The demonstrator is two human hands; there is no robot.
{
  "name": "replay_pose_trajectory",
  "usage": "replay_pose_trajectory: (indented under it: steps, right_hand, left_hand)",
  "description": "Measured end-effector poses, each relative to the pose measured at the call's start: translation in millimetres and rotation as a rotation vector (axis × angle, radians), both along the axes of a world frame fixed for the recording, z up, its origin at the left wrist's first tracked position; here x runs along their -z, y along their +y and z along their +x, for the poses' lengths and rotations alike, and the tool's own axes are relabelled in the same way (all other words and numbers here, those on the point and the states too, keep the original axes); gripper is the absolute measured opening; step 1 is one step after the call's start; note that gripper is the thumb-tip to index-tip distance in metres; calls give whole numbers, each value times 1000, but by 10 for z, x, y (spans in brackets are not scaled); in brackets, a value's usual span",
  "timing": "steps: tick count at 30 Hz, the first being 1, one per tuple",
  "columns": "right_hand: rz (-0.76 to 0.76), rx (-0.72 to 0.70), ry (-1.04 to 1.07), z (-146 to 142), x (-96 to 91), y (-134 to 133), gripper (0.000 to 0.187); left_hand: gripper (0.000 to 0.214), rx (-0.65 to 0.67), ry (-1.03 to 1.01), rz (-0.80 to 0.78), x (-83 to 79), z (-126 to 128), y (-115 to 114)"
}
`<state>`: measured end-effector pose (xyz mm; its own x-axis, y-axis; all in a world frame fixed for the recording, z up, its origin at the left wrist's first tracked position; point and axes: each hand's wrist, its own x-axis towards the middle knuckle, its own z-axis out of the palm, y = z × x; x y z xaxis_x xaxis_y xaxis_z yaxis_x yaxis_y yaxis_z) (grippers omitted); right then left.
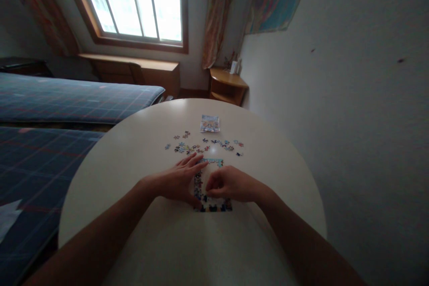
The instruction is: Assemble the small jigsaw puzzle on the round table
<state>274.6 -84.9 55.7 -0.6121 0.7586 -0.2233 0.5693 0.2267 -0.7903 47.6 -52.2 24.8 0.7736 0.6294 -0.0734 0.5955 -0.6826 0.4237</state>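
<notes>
A partly joined jigsaw puzzle (214,208) lies on the white round table (140,134), its border put together around a bare middle. My left hand (179,179) rests along the puzzle's left side with its fingers spread; the thumb is by the lower left corner. Over the middle and right side, my right hand (233,183) is closed in a pinch, fingertips close to the inner left border. Whatever is between those fingertips is hidden or too small to name. Several loose puzzle pieces (182,147) are scattered beyond both hands.
Past the loose pieces lies a small picture packet (210,124). Beds with plaid covers (67,98) stand on the left, a white wall (362,120) on the right. A wooden corner shelf (229,78) and a desk (157,66) are beyond the table, under a bright window.
</notes>
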Motion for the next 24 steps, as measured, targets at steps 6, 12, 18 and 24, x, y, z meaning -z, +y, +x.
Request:
replay_pose_trajectory:
  steps: [6, 12, 18, 24]
  right_hand:
    - [7, -1, 10, -15, -25, 3, 9]
    - [-15, 30, 53, -27, -11, 3, 9]
    - [65, 0, -12, -52, 1, -24, 7]
    - [51, -24, -3, -45, -4, -29, 10]
  left_hand:
    - [115, -23, 60, -43, -83, 20, -18]
    - [114, -9, 33, -32, -66, 8, -9]
    - [114, -22, 40, -32, -40, 6, -13]
    - [112, -6, 46, -47, -94, 20, -20]
